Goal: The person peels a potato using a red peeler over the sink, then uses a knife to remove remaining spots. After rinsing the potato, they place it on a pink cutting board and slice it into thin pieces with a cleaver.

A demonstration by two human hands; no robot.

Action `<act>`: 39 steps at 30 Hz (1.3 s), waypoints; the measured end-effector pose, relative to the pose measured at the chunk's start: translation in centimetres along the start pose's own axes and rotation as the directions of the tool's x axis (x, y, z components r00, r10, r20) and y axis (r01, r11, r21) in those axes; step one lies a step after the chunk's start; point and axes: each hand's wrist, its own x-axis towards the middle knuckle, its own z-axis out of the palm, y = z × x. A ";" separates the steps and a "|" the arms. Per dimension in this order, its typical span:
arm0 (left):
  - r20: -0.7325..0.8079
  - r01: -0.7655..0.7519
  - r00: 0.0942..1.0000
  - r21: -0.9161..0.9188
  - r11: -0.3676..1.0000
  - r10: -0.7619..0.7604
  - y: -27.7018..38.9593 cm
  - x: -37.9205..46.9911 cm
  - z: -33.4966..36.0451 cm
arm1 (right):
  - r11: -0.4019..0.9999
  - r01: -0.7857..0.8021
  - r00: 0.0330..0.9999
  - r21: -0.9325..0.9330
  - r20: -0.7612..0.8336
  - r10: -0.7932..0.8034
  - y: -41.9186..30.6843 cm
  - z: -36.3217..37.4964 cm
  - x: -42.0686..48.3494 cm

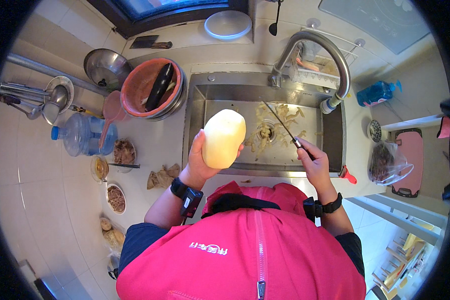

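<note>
A large peeled potato (224, 138) rests in my left hand (199, 161), its pale surface smooth and bare of skin. My right hand (314, 159) grips a thin knife (281, 120) by its dark handle, the blade slanting up and left over the sink. Knife and potato are apart. Below both hands lies the stainless steel sink (225, 92). Peelings (281, 114) are scattered on its floor and around the drain (266, 132). A red-handled peeler (347, 175) lies at the sink's front right corner.
Left of the sink, an orange basin (129, 90) holds an eggplant (160, 88). A crumpled brown cloth (163, 177) lies on the counter near bowls of meat (116, 198). The curved faucet (343, 63) arches over the sink's right side. A cleaver (144, 42) lies on the back ledge.
</note>
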 end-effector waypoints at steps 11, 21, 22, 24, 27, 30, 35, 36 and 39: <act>-0.052 0.021 0.999 0.144 0.989 -0.013 -0.1 -0.1 -0.7 | 0.969 -0.171 0.985 -0.176 -0.028 0.169 4.5 -2.6 -1.6; -0.219 0.131 0.974 0.356 0.925 -0.054 -3.1 1.8 -4.7 | 0.803 -0.414 0.898 -0.429 -0.338 0.283 17.9 -13.2 -9.7; -0.241 0.117 0.970 0.376 0.919 -0.025 -3.4 2.2 -4.1 | 0.770 -0.428 0.877 -0.473 -0.422 0.228 19.8 -14.6 -10.6; -0.235 0.111 0.972 0.462 0.880 0.000 -4.0 3.4 -3.2 | 0.692 -0.480 0.832 -0.539 -0.531 0.164 22.5 -17.9 -12.0; -0.230 0.118 0.972 0.635 0.764 0.042 -4.4 5.3 -2.3 | 0.613 -0.442 0.848 -0.654 -0.528 0.047 24.7 -22.0 -12.0; -0.238 0.126 0.964 0.804 0.581 0.121 -4.9 7.5 -1.4 | 0.490 -0.457 0.868 -0.743 -0.492 0.064 27.2 -24.2 -10.9; -0.143 0.111 0.974 0.977 0.180 0.174 -4.2 11.6 -1.1 | 0.542 -0.426 0.888 -0.725 -0.450 0.096 30.1 -24.4 -9.2; -0.105 0.097 0.977 0.994 0.047 0.187 -3.8 12.6 -0.8 | 0.569 -0.415 0.892 -0.710 -0.441 0.100 28.4 -23.9 -8.9; -0.003 0.020 0.996 0.980 -0.196 0.090 -2.9 16.6 1.6 | 0.604 -0.360 0.887 -0.711 -0.461 -0.014 29.0 -23.7 -8.7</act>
